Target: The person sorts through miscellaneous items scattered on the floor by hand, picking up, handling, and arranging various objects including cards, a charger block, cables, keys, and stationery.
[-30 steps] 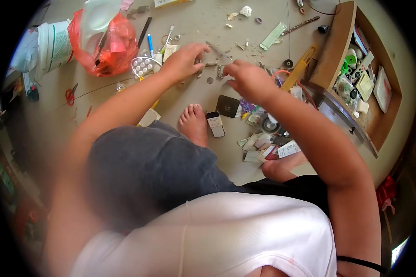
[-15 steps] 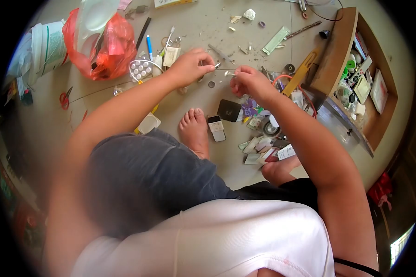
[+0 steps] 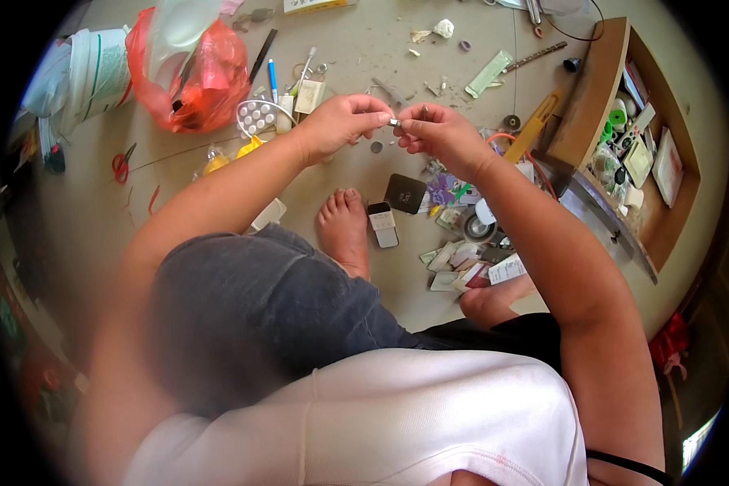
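Observation:
My left hand [image 3: 344,125] and my right hand [image 3: 441,138] meet above the floor, thumbs and forefingers pinched. Between their fingertips sits a small silvery metal piece [image 3: 395,123], too small to name more exactly. Both hands appear to grip it, one from each side. Just below them a small round grey disc [image 3: 377,147] lies on the floor. A dark square case [image 3: 405,193] and a black-and-silver rectangular item [image 3: 383,224] lie nearer my bare foot [image 3: 343,231].
On the right stands a wooden drawer [image 3: 660,77] full of odds and ends. A red plastic bag [image 3: 206,77] and a white bucket [image 3: 101,73] are at the upper left. Red-handled scissors [image 3: 121,166] lie at left. Cards and papers [image 3: 462,267] cluster by my other foot.
My hands, apart before with a small piece in each, have come together at the fingertips. The small pieces now meet between them. The whole view has shifted slightly.

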`<state>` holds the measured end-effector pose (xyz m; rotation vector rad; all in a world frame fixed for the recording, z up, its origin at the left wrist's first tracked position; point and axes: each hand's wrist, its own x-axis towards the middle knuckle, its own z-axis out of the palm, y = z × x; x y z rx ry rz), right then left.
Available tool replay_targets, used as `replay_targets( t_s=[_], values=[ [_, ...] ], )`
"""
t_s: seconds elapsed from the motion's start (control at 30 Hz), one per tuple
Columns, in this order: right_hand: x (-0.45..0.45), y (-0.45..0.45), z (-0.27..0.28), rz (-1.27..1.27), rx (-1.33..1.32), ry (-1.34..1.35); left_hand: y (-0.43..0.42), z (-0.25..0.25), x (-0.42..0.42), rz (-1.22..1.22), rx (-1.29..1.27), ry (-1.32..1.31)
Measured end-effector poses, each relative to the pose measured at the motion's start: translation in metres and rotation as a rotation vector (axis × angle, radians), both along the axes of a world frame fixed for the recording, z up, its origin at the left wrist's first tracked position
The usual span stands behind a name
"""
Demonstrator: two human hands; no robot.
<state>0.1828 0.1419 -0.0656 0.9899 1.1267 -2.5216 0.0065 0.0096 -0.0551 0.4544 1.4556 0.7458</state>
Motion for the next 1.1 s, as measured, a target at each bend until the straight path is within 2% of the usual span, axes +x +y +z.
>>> replay_targets(
  t_s=[0.07, 0.17, 0.23, 0.33, 0.37, 0.4, 0.43, 0.5, 0.53, 0.6, 0.73, 0.8, 0.9, 1.0, 1.1],
  values=[
    [-0.001, -0.002, 0.004, -0.008, 0.038, -0.058, -0.001, -0.002, -0.004, 0.003, 0.012, 0.015],
    [0.007, 0.007, 0.002, -0.013, 0.057, -0.136, 0.002, 0.001, -0.011, 0.134, 0.011, 0.144],
    [0.012, 0.017, 0.003, -0.009, 0.042, -0.152, 0.006, -0.002, -0.021, 0.332, 0.065, 0.352],
    [0.016, 0.032, 0.004, 0.035, 0.197, -0.22, 0.008, -0.002, -0.031, 0.383, 0.105, 0.452],
    [0.017, 0.038, -0.001, -0.053, 0.234, -0.239, 0.008, -0.002, -0.032, 0.4, 0.117, 0.485],
    [0.019, 0.047, -0.009, -0.141, 0.27, -0.257, 0.008, -0.001, -0.031, 0.376, 0.118, 0.486],
    [0.024, 0.066, -0.024, -0.05, 0.386, -0.27, 0.007, 0.0, -0.029, 0.351, 0.118, 0.487],
    [0.032, 0.092, -0.043, 0.093, 0.908, -0.392, 0.003, -0.001, -0.026, 0.325, 0.118, 0.488],
    [0.033, 0.1, -0.036, 0.093, 0.91, -0.394, -0.001, -0.004, -0.024, 0.202, 0.129, 0.55],
    [0.033, 0.118, -0.019, 0.17, 1.252, -0.557, -0.009, -0.012, -0.021, 0.08, 0.138, 0.61],
    [0.02, 0.132, 0.001, 0.221, 1.331, -0.509, -0.019, -0.021, -0.021, -0.022, 0.133, 0.685],
    [0.004, 0.127, 0.009, 0.428, 1.455, -0.471, -0.02, -0.023, -0.024, -0.026, 0.122, 0.704],
    [-0.021, 0.119, -0.004, 0.481, 1.514, -0.429, -0.02, -0.025, -0.03, 0.029, 0.119, 0.672],
    [-0.035, 0.112, -0.023, 0.576, 1.501, -0.499, -0.02, -0.026, -0.032, -0.042, 0.139, 0.735],
    [-0.035, 0.104, -0.031, 0.688, 1.52, -0.556, -0.021, -0.023, -0.029, -0.212, 0.154, 0.843]
  ],
)
